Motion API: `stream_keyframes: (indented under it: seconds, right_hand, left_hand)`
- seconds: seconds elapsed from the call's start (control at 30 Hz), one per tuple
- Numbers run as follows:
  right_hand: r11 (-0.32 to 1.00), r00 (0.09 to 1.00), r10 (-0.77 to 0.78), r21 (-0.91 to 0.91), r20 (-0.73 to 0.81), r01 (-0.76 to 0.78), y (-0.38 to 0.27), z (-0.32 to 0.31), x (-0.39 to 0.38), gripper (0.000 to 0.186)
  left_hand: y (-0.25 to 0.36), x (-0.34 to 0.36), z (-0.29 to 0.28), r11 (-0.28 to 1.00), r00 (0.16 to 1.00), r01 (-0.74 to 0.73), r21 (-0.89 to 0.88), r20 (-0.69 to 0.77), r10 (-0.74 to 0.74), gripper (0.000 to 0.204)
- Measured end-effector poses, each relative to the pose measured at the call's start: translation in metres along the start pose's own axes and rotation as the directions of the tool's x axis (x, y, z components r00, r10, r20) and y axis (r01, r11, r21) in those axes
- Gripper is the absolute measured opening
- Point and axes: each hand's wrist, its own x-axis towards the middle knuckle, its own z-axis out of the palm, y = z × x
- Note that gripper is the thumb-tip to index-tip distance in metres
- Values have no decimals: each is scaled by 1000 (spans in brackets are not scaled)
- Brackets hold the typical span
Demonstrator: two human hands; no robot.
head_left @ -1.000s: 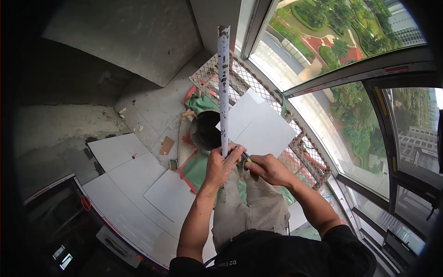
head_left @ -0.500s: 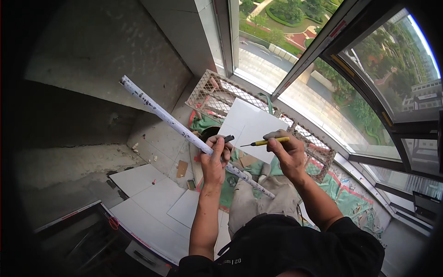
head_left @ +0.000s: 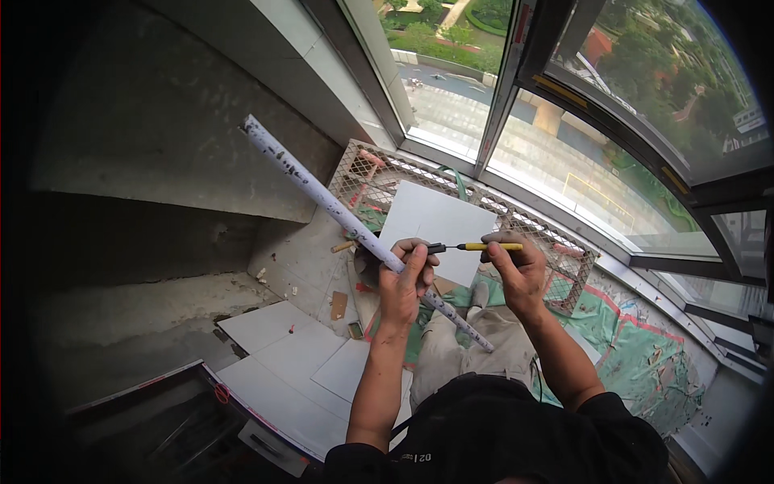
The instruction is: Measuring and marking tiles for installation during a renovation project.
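Note:
My left hand (head_left: 405,284) is closed round a long white tube (head_left: 316,192) speckled with dark stains, which slants from the upper left down across my lap. Between its thumb and fingers it also pinches a short black pen cap (head_left: 436,248). A yellow marker (head_left: 493,246) with a long thin dark tip is pinched in my right hand (head_left: 520,270). That tip points left and lines up with the cap's end, at or just inside it. Below and beyond both hands lies a square white tile (head_left: 439,214).
A metal mesh platform (head_left: 367,173) stands by the tall windows (head_left: 451,105). Green sheeting (head_left: 625,355) covers floor on the right. Large white tiles (head_left: 282,347) lie at lower left, near a dark-framed case (head_left: 161,395). A concrete wall (head_left: 185,121) rises on the left.
The yellow marker and the black cap have come together, from a visible gap to tip meeting cap. The whole view has shifted slightly; the tube stays in my left hand.

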Motion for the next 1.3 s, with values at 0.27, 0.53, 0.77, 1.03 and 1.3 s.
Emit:
stream_keyframes:
  seconds: [0.27,0.53,0.77,1.03,1.3]
  right_hand:
    - [915,978,-85,-374,188,151,12,-82,-26,18]
    - [968,911,225,-189,346,-168,40,-124,-53,33]
    - [806,888,396,-376,-232,-458,267,-237,-98,27]
    - [820,368,281,22,-887,-572,373,-356,-181,35]
    - [694,470,245,-185,-848,-696,345,-328,-171,46]
  left_hand:
    - [11,-18,60,885,942,-241,397,315,115,27]
    - [-7,-40,76,741,922,-286,607,384,42,30]
    - [-111,-54,28,329,996,-82,941,66,58,48]
    - [-220,-47,62,311,898,-90,946,212,-386,49]
    - [-318,-3,131,351,800,-347,870,470,-373,40]
